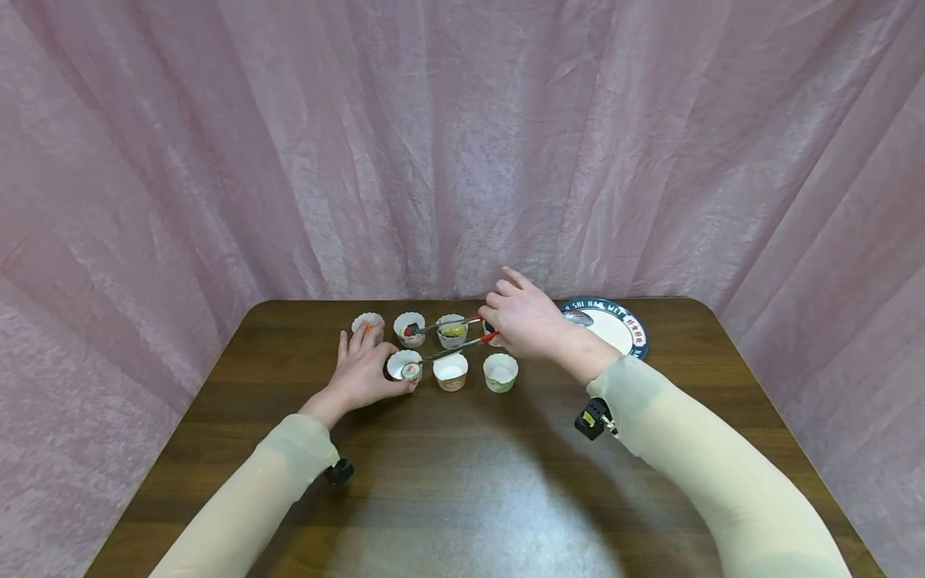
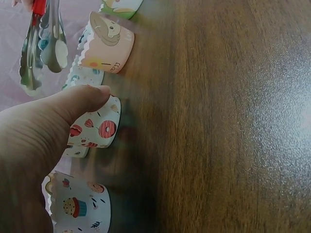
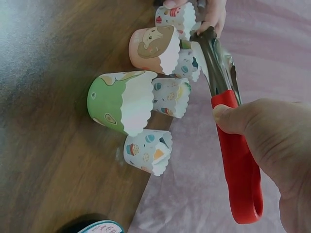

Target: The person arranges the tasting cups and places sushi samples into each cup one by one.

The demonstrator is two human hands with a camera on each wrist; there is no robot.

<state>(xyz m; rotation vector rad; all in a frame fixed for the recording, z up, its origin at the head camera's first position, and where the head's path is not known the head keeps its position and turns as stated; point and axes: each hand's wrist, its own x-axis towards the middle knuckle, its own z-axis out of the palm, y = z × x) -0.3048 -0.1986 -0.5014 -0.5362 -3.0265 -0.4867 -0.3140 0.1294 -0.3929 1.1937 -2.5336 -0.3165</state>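
My left hand [image 1: 357,373] holds a white paper baking cup [image 2: 99,126] with a doughnut print, thumb and fingers on its sides. A small round piece [image 1: 410,371], pale with a pinkish middle, shows inside that cup. In my right hand [image 1: 531,321] are metal tongs [image 3: 235,165] with red handle grips. The tongs' arms are spread apart. One tip reaches over the back-row cup [image 1: 409,319] with dark and red contents, the other reaches the cup in my left hand. From these views I cannot tell whether the tongs touch the round piece.
To the right in the front row stand a peach cup [image 1: 450,383] and a green cup [image 1: 500,384]. Behind them is a cup with yellow contents [image 1: 452,329]; another is partly hidden by my right hand. A blue-rimmed plate [image 1: 636,325] lies back right, before the pink curtain [image 1: 462,160].
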